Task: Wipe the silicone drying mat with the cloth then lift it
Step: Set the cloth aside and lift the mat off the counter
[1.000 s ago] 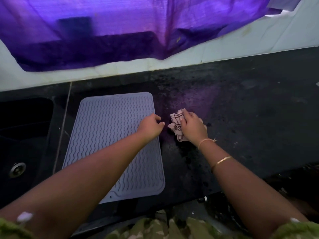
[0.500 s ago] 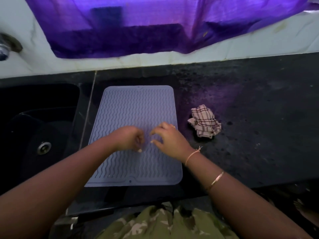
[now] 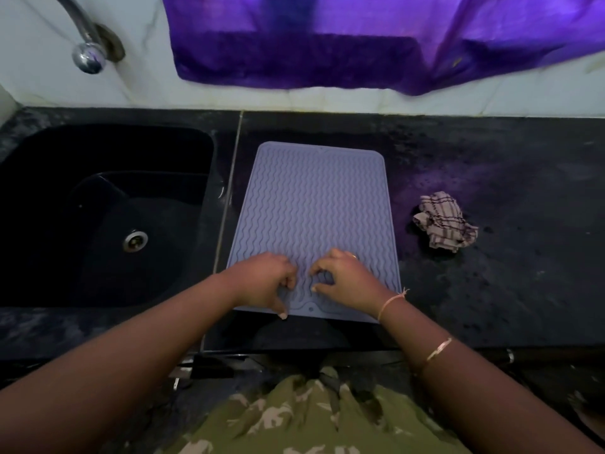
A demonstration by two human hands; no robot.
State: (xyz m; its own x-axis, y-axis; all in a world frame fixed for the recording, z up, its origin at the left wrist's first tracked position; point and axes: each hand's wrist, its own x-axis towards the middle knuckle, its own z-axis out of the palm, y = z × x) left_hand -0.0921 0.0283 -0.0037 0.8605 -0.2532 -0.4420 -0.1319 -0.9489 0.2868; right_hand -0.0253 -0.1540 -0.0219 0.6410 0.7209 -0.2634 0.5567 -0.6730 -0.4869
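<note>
I'm seeing both hands, left hand (image 3: 265, 280) and right hand (image 3: 343, 278), curling fingers onto the near end of the mat (image 3: 314, 204) lying between the dark sink (image 3: 108, 211) and the crumpled cloth (image 3: 443, 226), nothing pinched yet

The grey mat (image 3: 314, 221) lies flat on the dark surface (image 3: 491, 290), just right of the black sink (image 3: 98, 208). Both hands rest on its near end, left hand (image 3: 265, 280) and right hand (image 3: 347, 280) close together with fingers (image 3: 316, 268) curled, holding nothing. The crumpled checked cloth (image 3: 443, 226) sits apart to the mat's right
</note>
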